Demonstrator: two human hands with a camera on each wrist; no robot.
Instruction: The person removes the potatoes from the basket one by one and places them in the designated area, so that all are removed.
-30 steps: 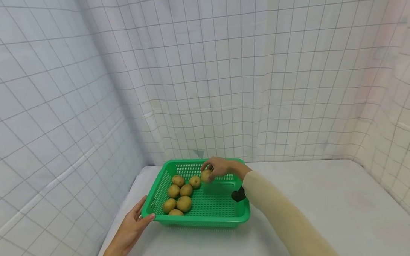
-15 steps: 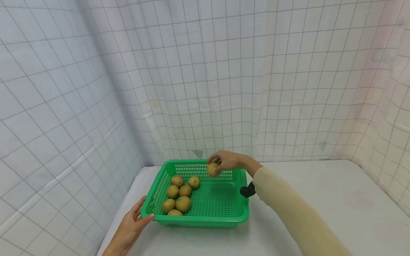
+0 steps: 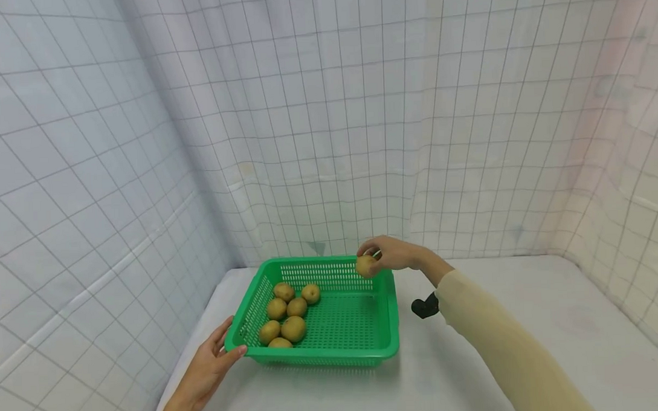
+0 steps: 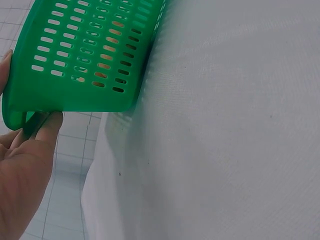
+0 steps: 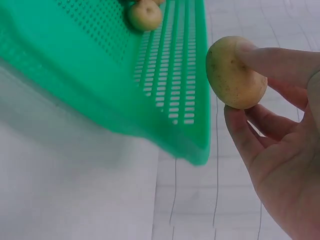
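Note:
My right hand pinches a potato between thumb and fingertips, above the back right corner of a green plastic basket. In the right wrist view that potato is round and pale brown, with the thumb on its upper side and fingers beneath. Several potatoes lie in the left half of the basket. With my left hand I grip the basket's front left corner, thumb over the rim. The left wrist view has the fingers at the rim of the slotted basket wall.
The basket stands on a white-covered table that extends to the right. Grid-patterned white curtains enclose the table at the back and sides. A black device is at my right wrist, by the beige sleeve.
My right hand has lifted the potato from inside the basket and carried it right, up to the back right corner. My left hand stays at the front left corner.

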